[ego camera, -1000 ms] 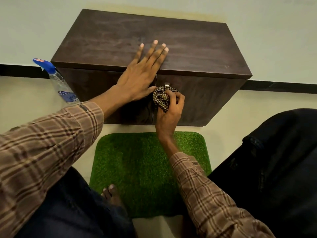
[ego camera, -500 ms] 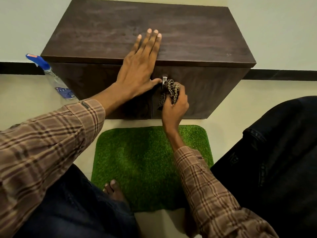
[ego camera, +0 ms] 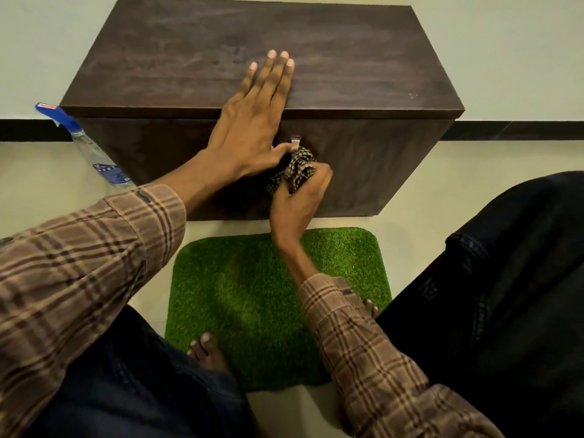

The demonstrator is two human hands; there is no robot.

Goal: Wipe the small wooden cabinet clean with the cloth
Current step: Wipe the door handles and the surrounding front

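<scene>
Clear plastic spray bottle with blue trigger point(ego camera: 94, 156) leans at the left side of the small dark-brown wooden cabinet point(ego camera: 363, 67). Cabinet stands on pale floor against wall; top streaky, 1 metal handle point(ego camera: 295, 141). Left hand point(ego camera: 252, 121) flat, fingers together, on top. Right hand point(ego camera: 298, 197) clenched around bunched brown checked cloth point(ego camera: 297, 169), pressed below handle. Green turf mat point(ego camera: 252, 295) in front.

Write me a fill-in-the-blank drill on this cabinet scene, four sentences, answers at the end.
1. The right hand grips a bunched checked ____.
2. The left hand lies flat over the front edge of the cabinet's ____.
3. The spray bottle beside the cabinet has a ____ head.
4. On the floor before the cabinet lies a ____ mat.

Missing words: cloth; top; blue; green
</scene>
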